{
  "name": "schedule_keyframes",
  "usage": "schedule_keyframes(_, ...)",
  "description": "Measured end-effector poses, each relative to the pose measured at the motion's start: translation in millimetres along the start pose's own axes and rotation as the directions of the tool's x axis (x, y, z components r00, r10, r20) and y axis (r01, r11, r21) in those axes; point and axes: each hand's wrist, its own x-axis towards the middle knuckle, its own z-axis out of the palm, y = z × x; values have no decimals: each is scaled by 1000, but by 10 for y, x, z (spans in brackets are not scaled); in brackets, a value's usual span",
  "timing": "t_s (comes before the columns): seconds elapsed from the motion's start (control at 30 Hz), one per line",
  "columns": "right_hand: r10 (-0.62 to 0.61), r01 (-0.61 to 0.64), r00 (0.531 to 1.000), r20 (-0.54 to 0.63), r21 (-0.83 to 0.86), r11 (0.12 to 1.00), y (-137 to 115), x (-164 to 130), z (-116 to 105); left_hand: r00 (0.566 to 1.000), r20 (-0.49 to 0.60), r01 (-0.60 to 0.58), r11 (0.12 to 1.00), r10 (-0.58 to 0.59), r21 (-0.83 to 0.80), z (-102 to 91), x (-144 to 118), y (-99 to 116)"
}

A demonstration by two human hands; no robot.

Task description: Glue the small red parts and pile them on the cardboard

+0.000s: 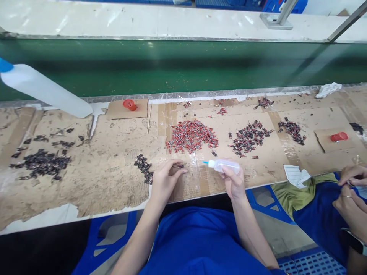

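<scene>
My left hand (pixel 166 176) pinches a small dark part (pixel 180 166) between thumb and fingertips, just above the cardboard. What kind of part it is, I cannot make out. In my right hand (pixel 234 178) lies a clear squeeze bottle (pixel 226 166) with a white cap and a blue tip, tilted on its side. The tip points left toward the pinched part, with a gap between them. Beyond both hands spreads a heap of small red and silver parts (pixel 190 135). A small pile of black parts (pixel 143 168) lies left of my left hand.
Cardboard (pixel 109 175) covers the bench. Dark and red parts (pixel 249 139) and more black parts (pixel 46 164) lie in heaps. A red cup (pixel 130 104) stands behind; a large white bottle (pixel 46 89) leans in at left. At right are a co-worker's hands (pixel 352 191).
</scene>
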Motion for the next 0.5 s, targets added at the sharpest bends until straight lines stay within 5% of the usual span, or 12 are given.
schedule_keyframes(0.2, -39, 40, 999, 9, -102, 994, 63, 11, 178, 1000, -1, -25, 999, 25, 44, -150, -77, 3)
schedule_keyframes(0.5, -123, 131, 991, 52, -233, 964, 135, 30, 460, 996, -52, 75, 997, -75, -3, -87, -85, 76)
